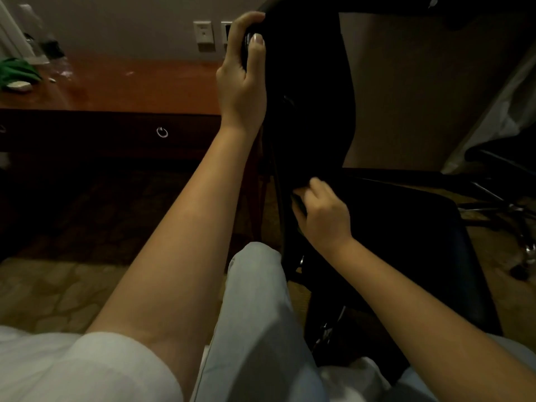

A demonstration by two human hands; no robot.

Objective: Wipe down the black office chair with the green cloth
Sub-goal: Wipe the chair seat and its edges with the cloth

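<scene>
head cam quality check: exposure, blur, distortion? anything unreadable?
Head view: dim, warm light; black chair crushed to featureless black, so whether the right hand holds anything against it is unreadable. Head view: left hand on the chair top is soft, green item at the far left of the desk is blurred, straight lines bow near the edges.

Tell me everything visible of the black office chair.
The black office chair stands on patterned carpet beside a wooden desk, backrest upright, padded seat to its lower right. Its surface looks smooth; metal fittings show under the seat. The left hand grips the backrest's top edge. The right hand, fingers curled, sits where backrest meets seat; whether it holds anything is too dark to tell.
</scene>
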